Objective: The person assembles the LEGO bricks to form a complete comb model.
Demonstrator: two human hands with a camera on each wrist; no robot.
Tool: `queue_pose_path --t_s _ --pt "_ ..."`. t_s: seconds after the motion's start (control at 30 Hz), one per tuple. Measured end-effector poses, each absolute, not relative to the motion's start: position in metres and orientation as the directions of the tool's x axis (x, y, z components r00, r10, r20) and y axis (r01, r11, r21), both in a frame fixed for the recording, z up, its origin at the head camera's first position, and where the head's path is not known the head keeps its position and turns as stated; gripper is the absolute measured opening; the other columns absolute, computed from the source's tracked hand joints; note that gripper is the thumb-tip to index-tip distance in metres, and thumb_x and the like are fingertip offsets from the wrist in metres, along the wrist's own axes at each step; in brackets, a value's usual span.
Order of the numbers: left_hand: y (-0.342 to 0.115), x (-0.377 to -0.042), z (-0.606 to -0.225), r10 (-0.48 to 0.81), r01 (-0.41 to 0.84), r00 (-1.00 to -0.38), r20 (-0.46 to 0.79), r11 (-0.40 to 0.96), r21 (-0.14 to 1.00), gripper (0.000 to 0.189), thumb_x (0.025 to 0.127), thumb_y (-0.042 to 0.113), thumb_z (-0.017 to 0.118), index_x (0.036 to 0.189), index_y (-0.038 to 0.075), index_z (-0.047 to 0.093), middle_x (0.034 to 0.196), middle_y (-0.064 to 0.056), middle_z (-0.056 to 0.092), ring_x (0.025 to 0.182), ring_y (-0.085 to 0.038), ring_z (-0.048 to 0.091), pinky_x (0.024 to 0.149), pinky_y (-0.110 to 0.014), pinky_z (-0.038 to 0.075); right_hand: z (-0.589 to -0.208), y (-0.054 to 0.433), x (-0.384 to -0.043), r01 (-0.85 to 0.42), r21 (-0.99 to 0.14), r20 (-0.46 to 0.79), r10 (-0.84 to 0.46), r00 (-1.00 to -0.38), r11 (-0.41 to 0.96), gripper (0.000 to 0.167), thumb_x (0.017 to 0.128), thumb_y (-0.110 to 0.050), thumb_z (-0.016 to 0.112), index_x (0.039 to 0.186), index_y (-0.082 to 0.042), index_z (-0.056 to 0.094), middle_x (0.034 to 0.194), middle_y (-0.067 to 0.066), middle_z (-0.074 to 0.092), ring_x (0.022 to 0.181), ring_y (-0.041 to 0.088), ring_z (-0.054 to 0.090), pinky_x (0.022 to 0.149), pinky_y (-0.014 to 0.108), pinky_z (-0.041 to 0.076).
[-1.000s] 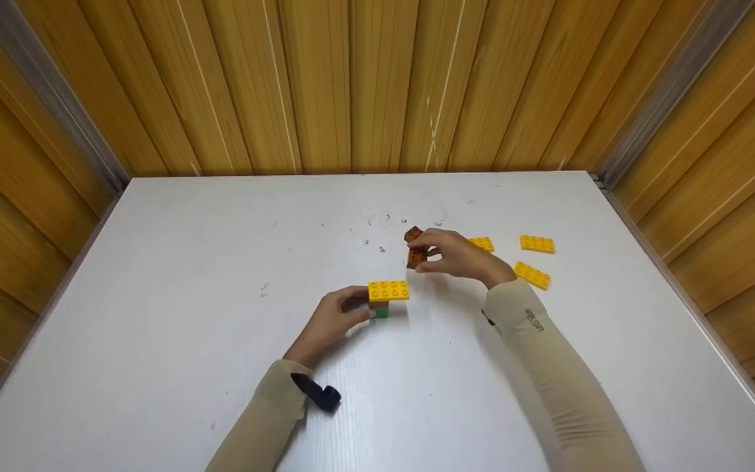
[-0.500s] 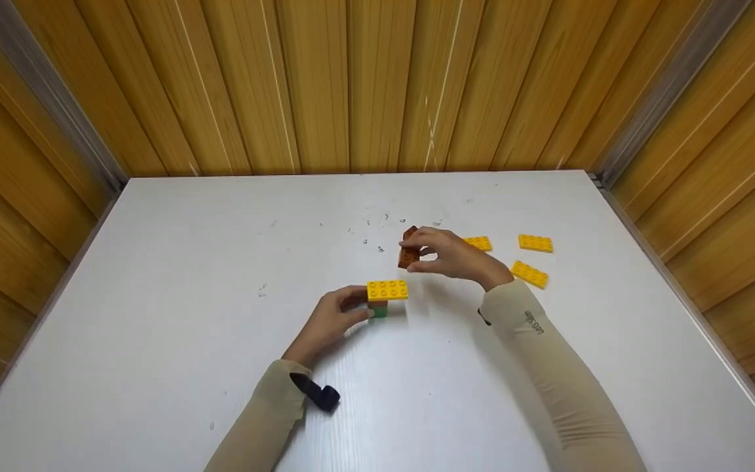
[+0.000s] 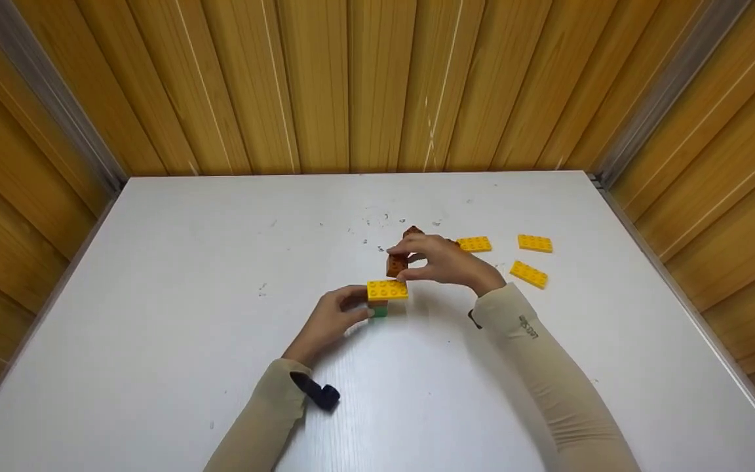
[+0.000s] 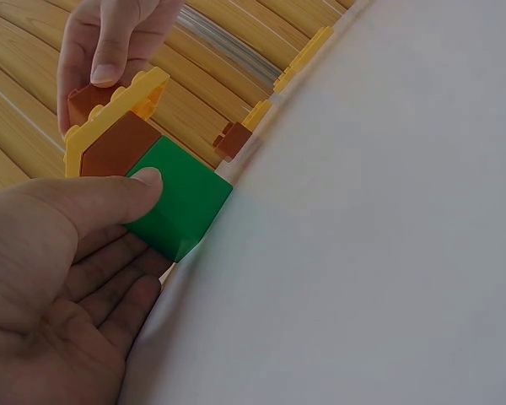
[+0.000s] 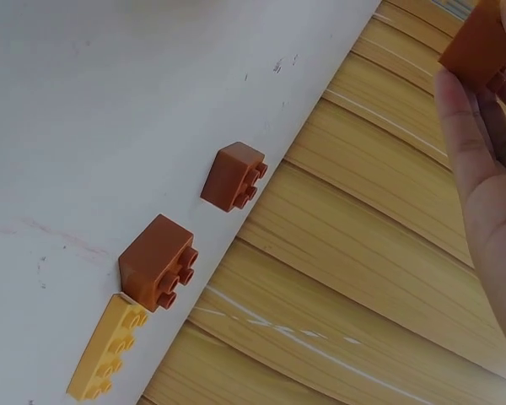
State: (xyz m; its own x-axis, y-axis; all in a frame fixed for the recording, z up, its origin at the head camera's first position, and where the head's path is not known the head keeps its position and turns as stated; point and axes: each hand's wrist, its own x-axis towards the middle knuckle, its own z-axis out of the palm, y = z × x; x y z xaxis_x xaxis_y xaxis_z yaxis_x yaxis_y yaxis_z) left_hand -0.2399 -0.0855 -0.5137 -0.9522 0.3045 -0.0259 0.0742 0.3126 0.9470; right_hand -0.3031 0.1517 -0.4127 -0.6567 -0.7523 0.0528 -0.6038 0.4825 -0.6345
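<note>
My left hand [image 3: 333, 321] grips a small stack of toy building bricks between thumb and fingers. At its base is a green brick [image 4: 184, 201], with a brown brick [image 4: 122, 145] above it. A yellow studded plate [image 3: 387, 290] caps the stack and juts out to the right. My right hand [image 3: 446, 262] pinches another brown brick [image 3: 396, 266] just over the plate's far edge; whether the two touch, I cannot tell. In the right wrist view this held brick [image 5: 476, 51] shows at the upper right, partly cut off by the frame.
Two loose brown bricks [image 5: 156, 261] [image 5: 234, 175] stand on the white table [image 3: 187, 262] beyond my right hand. Yellow plates [image 3: 474, 244] [image 3: 535, 243] [image 3: 529, 274] lie at the right. Wood-patterned walls [image 3: 318, 85] enclose the table's back and sides.
My right hand has carried the brown brick left and nearer, to the far edge of the yellow plate. The left hand and stack have stayed put.
</note>
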Motion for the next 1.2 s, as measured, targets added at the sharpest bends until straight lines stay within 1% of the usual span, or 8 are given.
queue_pose_path --t_s 0.1,0.37,0.5,0.6,0.77,1.0,1.2 --pt "-0.086 -0.24 -0.514 0.314 0.098 -0.949 -0.003 0.304 0.948 0.043 0.087 0.013 0.068 0.129 0.009 0.059 0.128 -0.008 0.063 0.12 -0.023 0.057 0.108 -0.039 0.043 -0.413 0.149 -0.302 -0.608 -0.637 0.055 -0.76 -0.648 0.473 0.049 0.086 -0.018 0.07 0.132 -0.004 0.057 0.116 0.011 0.061 0.108 0.024 0.061 0.096 0.042 0.052" --pt "-0.087 -0.238 -0.514 0.32 0.12 -0.947 0.017 0.304 0.945 0.042 0.088 0.015 0.068 0.128 0.01 0.06 0.128 -0.008 0.063 0.121 -0.024 0.057 0.108 -0.041 0.042 -0.417 0.142 -0.297 -0.644 -0.614 0.063 -0.785 -0.616 0.456 0.049 0.087 -0.023 0.07 0.131 -0.006 0.059 0.123 0.009 0.062 0.111 0.023 0.06 0.096 0.04 0.053" --pt "-0.086 -0.239 -0.514 0.322 0.112 -0.947 0.01 0.299 0.948 0.043 0.088 0.016 0.068 0.129 0.01 0.059 0.129 -0.008 0.062 0.121 -0.024 0.057 0.108 -0.041 0.042 -0.418 0.14 -0.296 -0.655 -0.616 0.077 -0.794 -0.604 0.438 0.047 0.087 -0.021 0.071 0.13 -0.006 0.06 0.122 0.008 0.064 0.111 0.021 0.06 0.096 0.035 0.053" --pt "-0.087 -0.239 -0.514 0.317 0.112 -0.948 0.011 0.304 0.946 0.043 0.087 0.016 0.069 0.129 0.01 0.06 0.128 -0.008 0.063 0.121 -0.023 0.058 0.108 -0.041 0.042 -0.419 0.139 -0.296 -0.661 -0.615 0.083 -0.798 -0.596 0.43 0.046 0.086 -0.02 0.071 0.129 -0.006 0.06 0.121 0.008 0.064 0.111 0.021 0.06 0.096 0.033 0.052" --pt "-0.087 -0.24 -0.515 0.316 0.12 -0.949 0.018 0.307 0.944 0.042 0.087 0.015 0.069 0.128 0.01 0.06 0.127 -0.008 0.063 0.12 -0.023 0.058 0.108 -0.04 0.043 -0.418 0.137 -0.295 -0.67 -0.614 0.089 -0.807 -0.584 0.417 0.044 0.087 -0.018 0.071 0.128 -0.004 0.061 0.119 0.008 0.064 0.11 0.021 0.061 0.096 0.032 0.052" --pt "-0.087 -0.24 -0.516 0.322 0.128 -0.946 0.025 0.301 0.945 0.043 0.088 0.015 0.069 0.129 0.009 0.06 0.127 -0.008 0.064 0.119 -0.023 0.059 0.107 -0.04 0.043 -0.416 0.131 -0.293 -0.693 -0.618 0.11 -0.832 -0.544 0.371 0.042 0.087 -0.015 0.07 0.126 0.0 0.061 0.116 0.011 0.064 0.11 0.023 0.06 0.095 0.032 0.053" --pt "-0.087 -0.241 -0.516 0.328 0.141 -0.944 0.036 0.3 0.943 0.041 0.088 0.015 0.069 0.128 0.009 0.06 0.125 -0.008 0.065 0.119 -0.023 0.059 0.107 -0.04 0.043 -0.419 0.13 -0.291 -0.682 -0.638 0.108 -0.836 -0.538 0.356 0.042 0.087 -0.012 0.07 0.125 0.002 0.061 0.117 0.013 0.063 0.109 0.024 0.06 0.096 0.033 0.052"
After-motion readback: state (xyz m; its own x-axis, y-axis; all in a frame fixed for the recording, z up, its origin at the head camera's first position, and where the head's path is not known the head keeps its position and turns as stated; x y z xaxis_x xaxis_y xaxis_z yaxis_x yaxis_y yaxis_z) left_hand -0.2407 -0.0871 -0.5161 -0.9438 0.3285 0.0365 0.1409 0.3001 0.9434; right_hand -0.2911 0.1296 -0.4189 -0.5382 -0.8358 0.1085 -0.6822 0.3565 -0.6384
